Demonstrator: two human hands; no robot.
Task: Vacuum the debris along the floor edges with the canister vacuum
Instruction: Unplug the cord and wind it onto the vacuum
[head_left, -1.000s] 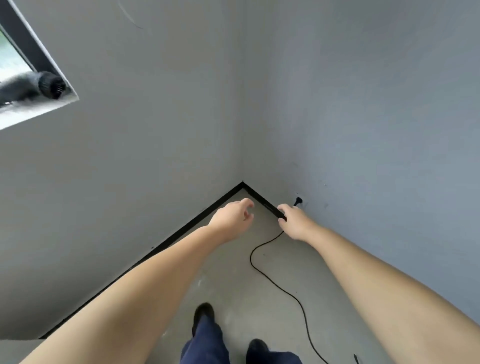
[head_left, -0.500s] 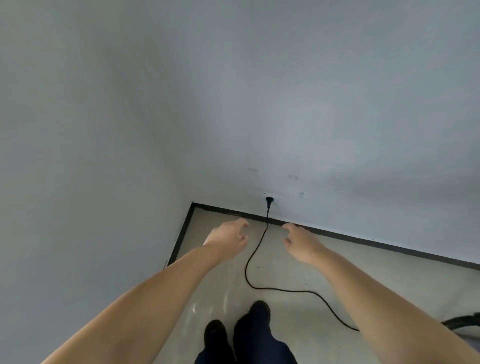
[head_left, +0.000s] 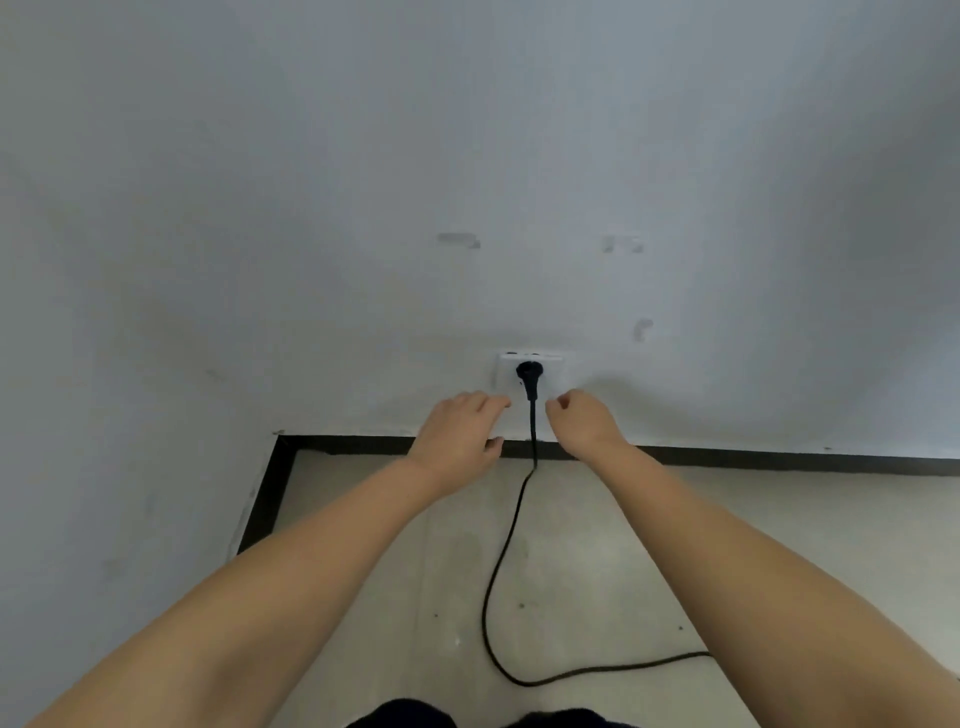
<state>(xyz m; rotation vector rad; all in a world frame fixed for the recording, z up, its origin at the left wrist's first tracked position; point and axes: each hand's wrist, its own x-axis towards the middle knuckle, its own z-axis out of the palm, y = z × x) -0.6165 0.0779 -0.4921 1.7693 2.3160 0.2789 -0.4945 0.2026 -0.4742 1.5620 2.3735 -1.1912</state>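
Observation:
A black plug (head_left: 529, 375) sits in a white wall socket (head_left: 556, 370) low on the grey wall. Its black power cord (head_left: 498, 561) drops down the wall, loops over the pale floor and runs off behind my right forearm. My left hand (head_left: 457, 436) hovers just left of the plug with relaxed fingers, holding nothing. My right hand (head_left: 584, 423) hovers just right of it, fingers loosely curled and empty. Neither hand touches the plug or cord. The vacuum itself is out of view.
A black skirting strip (head_left: 779, 460) runs along the wall base and turns at the corner (head_left: 283, 447) on the left. Small dark specks (head_left: 521, 605) lie on the floor. My dark shoes (head_left: 410, 716) show at the bottom edge.
The view has swung from the room corner to face the socket wall. Both hands have moved up to either side of the plug; my right hand no longer holds the cord.

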